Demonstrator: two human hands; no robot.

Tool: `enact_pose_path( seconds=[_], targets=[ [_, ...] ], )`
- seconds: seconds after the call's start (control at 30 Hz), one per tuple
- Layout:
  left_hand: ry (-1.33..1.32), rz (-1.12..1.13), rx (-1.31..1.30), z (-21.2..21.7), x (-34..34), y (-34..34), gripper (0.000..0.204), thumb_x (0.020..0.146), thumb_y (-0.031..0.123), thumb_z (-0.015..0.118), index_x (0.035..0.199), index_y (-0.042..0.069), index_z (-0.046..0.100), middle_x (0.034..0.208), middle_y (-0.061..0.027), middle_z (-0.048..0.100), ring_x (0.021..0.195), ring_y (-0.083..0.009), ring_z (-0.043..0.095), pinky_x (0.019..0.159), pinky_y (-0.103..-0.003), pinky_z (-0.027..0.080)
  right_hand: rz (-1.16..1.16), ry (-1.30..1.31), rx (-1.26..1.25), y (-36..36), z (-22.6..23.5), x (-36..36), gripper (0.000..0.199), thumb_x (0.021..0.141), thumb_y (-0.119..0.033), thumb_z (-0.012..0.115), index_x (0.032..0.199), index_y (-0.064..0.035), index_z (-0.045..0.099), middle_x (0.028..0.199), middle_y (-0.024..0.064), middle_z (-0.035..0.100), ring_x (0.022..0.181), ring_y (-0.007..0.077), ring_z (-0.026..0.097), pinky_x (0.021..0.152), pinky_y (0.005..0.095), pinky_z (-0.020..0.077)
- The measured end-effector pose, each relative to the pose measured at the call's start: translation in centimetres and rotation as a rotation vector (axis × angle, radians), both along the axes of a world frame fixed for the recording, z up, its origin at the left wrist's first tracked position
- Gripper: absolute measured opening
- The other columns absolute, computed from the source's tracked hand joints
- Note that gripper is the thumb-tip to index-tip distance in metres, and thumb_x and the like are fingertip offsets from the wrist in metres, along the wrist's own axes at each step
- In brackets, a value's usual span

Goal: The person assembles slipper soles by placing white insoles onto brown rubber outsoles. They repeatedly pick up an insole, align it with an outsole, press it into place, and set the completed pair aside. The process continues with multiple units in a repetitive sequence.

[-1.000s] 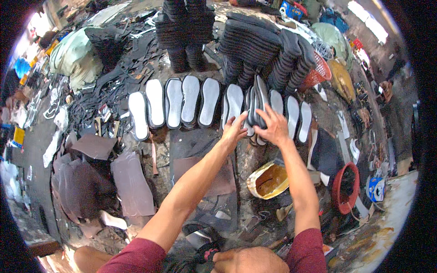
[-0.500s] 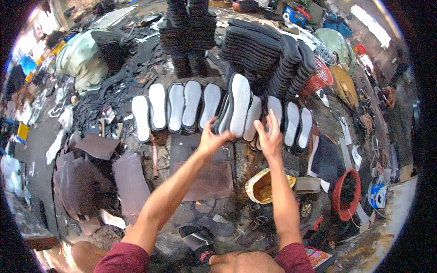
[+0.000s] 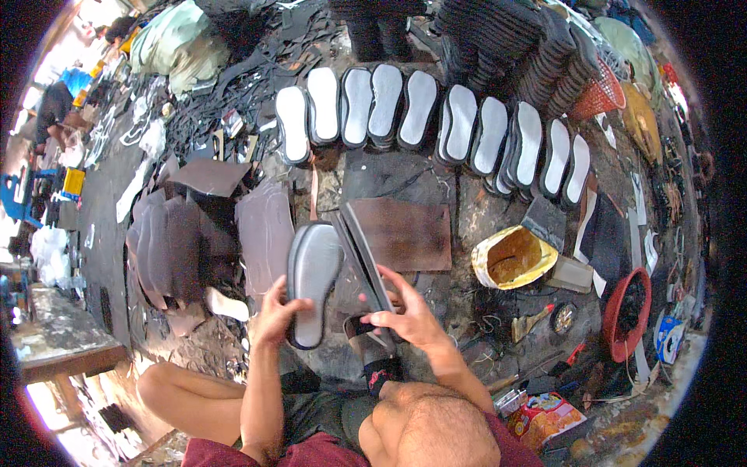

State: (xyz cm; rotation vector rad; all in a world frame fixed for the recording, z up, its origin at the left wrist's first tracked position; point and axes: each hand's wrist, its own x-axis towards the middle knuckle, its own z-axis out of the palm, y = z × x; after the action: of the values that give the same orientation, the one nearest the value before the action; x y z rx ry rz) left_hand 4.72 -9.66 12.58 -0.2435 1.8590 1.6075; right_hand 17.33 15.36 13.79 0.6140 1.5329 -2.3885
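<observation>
My left hand (image 3: 275,314) grips a shoe sole (image 3: 317,268) by its outer edge, thumb over the grey top face, black rim showing. My right hand (image 3: 414,317) is closed around a pair of soles (image 3: 361,257), seen edge-on and tilted beside the first one. Both hands are close to my body, over a brown sheet (image 3: 408,233) on the floor. Beyond them runs a curved row of similar soles (image 3: 421,105), grey faces up with dark edges, several of them stacked or overlapping. My sandalled foot (image 3: 362,342) is just below the held soles.
Tall stacks of black soles (image 3: 490,35) stand behind the row. Brown sheet material (image 3: 167,245) lies to the left. At right are a yellow-rimmed container (image 3: 513,261), a brush (image 3: 532,322), a red basket (image 3: 627,315) and a blue-and-white tin (image 3: 668,338). Dark scraps (image 3: 233,101) cover the far-left floor.
Both hands have drawn back from the row toward my body, now with soles in them. The view has tilted down and shifted left, so the row appears higher and farther right.
</observation>
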Motion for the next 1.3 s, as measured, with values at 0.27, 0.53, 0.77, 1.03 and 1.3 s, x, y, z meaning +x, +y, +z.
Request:
enact_pose_path(
  seconds=[0.27,0.53,0.77,1.03,1.3],
  targets=[
    [0.099,0.308,0.144,-4.8,-4.7,-6.5,0.055,0.081,0.007,0.065,0.134,0.001,0.052,0.109,-0.0062,0.066,0.089,-0.0165,0.065,0.078,-0.030,0.054,0.157,-0.289,1.246,3.1,-4.8,11.7,0.093,0.065,-0.027,0.085,0.146,-0.0140,0.041,0.121,0.0194,0.065,0.110,0.0394,0.063,0.093,0.0477,0.0515],
    [0.830,0.283,-0.655,-8.0,-2.9,-6.5,0.083,0.077,0.012,0.084,0.147,0.003,0.042,0.128,-0.0191,0.057,0.116,-0.0305,0.058,0.100,-0.041,0.047,-0.034,-0.238,1.258,-0.6,-8.9,15.3,0.087,0.064,-0.019,0.085,0.141,-0.0095,0.043,0.137,0.0165,0.046,0.122,0.0399,0.051,0.099,0.0479,0.0463],
    [0.967,-0.324,-0.342,-5.3,2.8,6.8,0.047,0.077,0.011,0.078,0.122,0.007,0.064,0.122,-0.0147,0.065,0.115,-0.0358,0.059,0.100,-0.043,0.047,-0.146,-0.340,1.378,-1.7,-10.7,15.6,0.089,0.060,-0.024,0.087,0.137,-0.0099,0.046,0.117,0.0166,0.054,0.116,0.0388,0.049,0.098,0.0529,0.0381],
    [1.030,-1.450,-0.443,-10.6,-6.5,18.3,0.042,0.079,0.024,0.076,0.118,0.012,0.065,0.114,-0.0185,0.067,0.109,-0.0382,0.064,0.091,-0.049,0.053,-0.247,-0.512,1.288,-3.1,-10.2,14.9,0.087,0.060,-0.023,0.086,0.135,-0.0106,0.044,0.120,0.0177,0.057,0.114,0.0383,0.052,0.099,0.0535,0.0367],
    [0.436,-1.145,-0.397,-9.3,-18.2,22.7,0.040,0.076,0.019,0.068,0.114,0.008,0.073,0.109,-0.0179,0.073,0.100,-0.0306,0.070,0.089,-0.039,0.054,-0.339,-0.427,0.343,-1.4,-8.4,16.6,0.076,0.070,-0.020,0.076,0.136,-0.0067,0.041,0.130,0.0155,0.058,0.121,0.0300,0.054,0.109,0.0406,0.0344]
  ],
)
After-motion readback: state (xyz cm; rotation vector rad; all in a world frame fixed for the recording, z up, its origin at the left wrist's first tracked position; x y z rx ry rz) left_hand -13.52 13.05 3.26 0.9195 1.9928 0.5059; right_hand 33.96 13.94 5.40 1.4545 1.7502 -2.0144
